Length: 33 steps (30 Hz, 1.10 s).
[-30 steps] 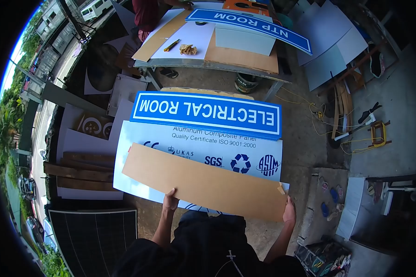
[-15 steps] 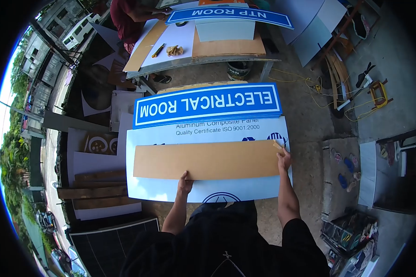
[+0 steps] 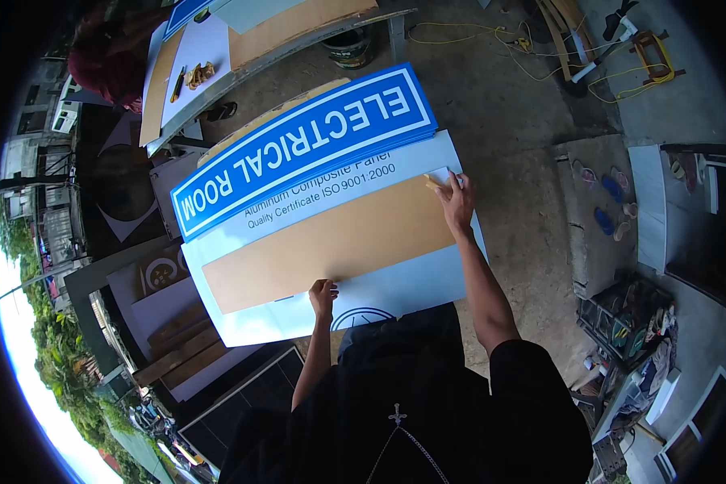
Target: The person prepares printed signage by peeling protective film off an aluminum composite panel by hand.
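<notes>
A long brown paper-faced strip (image 3: 323, 242) lies across a white aluminum composite panel (image 3: 427, 290) in front of me. At the strip's far right corner, my right hand (image 3: 458, 202) pinches a turned-back flap of brown paper, with a small white patch showing beside it. My left hand (image 3: 323, 297) is curled closed at the strip's near edge, around the middle, and seems to grip that edge; its fingertips are partly hidden. Just beyond the strip rests a stack of blue signs (image 3: 298, 149), the top one lettered "ELECTRICAL ROOM".
A worktable (image 3: 278, 73) ahead holds a utility knife (image 3: 177, 84), crumpled brown paper (image 3: 199, 75) and sheets. Another person in a dark red shirt (image 3: 109, 77) is at its left end. A bucket (image 3: 349, 50), yellow cord (image 3: 532, 73) and black crate (image 3: 625, 310) are on the floor.
My view has turned, so the panel and signs appear tilted. At the corner, my right hand has folded the paper flap further back, baring more white. The left hand's fingers have curled more.
</notes>
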{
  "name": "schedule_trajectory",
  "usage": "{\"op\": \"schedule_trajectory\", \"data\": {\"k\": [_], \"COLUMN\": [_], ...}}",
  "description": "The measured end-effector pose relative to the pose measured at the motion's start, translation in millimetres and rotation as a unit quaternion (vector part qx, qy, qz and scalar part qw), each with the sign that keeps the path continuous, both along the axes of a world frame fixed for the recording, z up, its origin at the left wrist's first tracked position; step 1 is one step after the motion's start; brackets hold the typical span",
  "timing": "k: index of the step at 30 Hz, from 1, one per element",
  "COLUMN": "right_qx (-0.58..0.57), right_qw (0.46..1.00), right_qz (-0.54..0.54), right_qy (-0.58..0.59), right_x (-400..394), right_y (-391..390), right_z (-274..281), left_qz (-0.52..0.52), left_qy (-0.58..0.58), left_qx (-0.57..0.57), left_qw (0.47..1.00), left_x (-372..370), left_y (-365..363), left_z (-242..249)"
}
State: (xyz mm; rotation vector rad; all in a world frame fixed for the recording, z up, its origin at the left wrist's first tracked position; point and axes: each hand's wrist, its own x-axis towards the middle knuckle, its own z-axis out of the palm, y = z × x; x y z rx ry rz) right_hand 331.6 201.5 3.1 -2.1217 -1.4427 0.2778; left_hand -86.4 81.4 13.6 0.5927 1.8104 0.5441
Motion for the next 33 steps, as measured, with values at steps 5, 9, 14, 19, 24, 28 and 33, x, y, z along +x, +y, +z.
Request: {"op": "schedule_trajectory", "data": {"k": [5, 9, 14, 19, 24, 28, 33], "right_qx": [0.086, 0.083, 0.034, 0.029, 0.05, 0.023, 0.043], "right_qw": [0.991, 0.986, 0.985, 0.976, 0.98, 0.997, 0.999], "right_qz": [0.079, 0.036, 0.067, 0.108, 0.045, 0.024, 0.017], "right_qy": [0.065, 0.138, 0.154, 0.189, 0.185, 0.075, 0.015], "right_x": [-11.4, -16.4, -16.7, -14.7, -17.3, -20.2, -29.0], "right_y": [6.1, -8.0, -38.4, -51.2, -47.3, -40.8, -39.0], "right_z": [-14.1, 4.9, -0.8, -6.5, -12.7, -14.9, -13.2], "left_qz": [-0.177, -0.267, -0.324, -0.353, -0.371, -0.374, -0.404], "left_qy": [0.041, 0.015, -0.143, 0.069, 0.091, 0.029, -0.029], "left_qx": [0.126, 0.19, 0.038, -0.033, 0.046, 0.006, 0.065], "left_qw": [0.975, 0.945, 0.934, 0.932, 0.923, 0.927, 0.912], "left_x": [121.1, 217.0, 289.8, 302.8, 285.9, 257.6, 164.2], "left_y": [63.7, 125.2, 170.8, 167.1, 147.1, 145.1, 145.1], "left_z": [10.2, 33.6, 1.6, -21.5, -39.8, -20.5, -4.6]}}
